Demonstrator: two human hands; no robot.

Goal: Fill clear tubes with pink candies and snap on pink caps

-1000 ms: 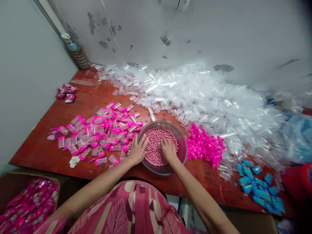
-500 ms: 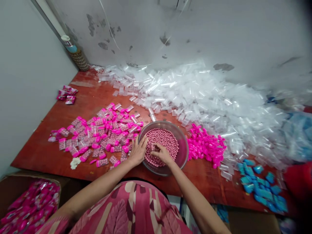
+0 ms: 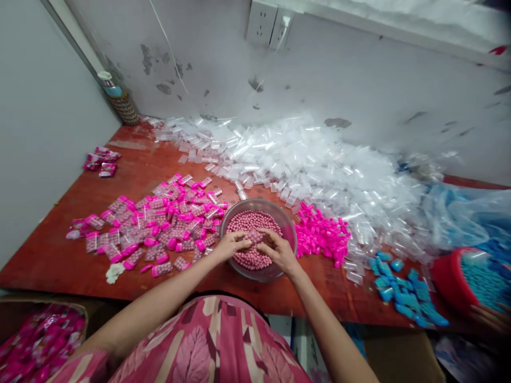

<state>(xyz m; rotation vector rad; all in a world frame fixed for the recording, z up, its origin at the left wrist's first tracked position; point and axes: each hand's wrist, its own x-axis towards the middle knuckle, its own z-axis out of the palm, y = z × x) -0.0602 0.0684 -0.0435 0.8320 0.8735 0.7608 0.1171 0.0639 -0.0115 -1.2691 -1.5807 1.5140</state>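
Over the bowl (image 3: pixel 289 231), a seemingly bead-filled case (image 3: pixel 253 237) is pinched by both hands (image 3: pixel 281 255); capped cases (image 3: pixel 162 217) are heaped at nine o'clock, unfilled cases (image 3: pixel 303 165) left at one, loose caps (image 3: pixel 322 235) at three.

And there goes the left hand (image 3: pixel 232 244), off the bowl's (image 3: pixel 289 234) rim and in over the pink beads (image 3: pixel 251 218)! The right hand (image 3: pixel 282 252), fingers down among them a second ago, is up to meet it, and now both grip a small bead-filled container (image 3: pixel 254 238). The head has swung rightward, bringing blue beads (image 3: pixel 485 276) in a red bucket (image 3: pixel 447 282) and a co-worker's hand (image 3: pixel 493 319) into sight!
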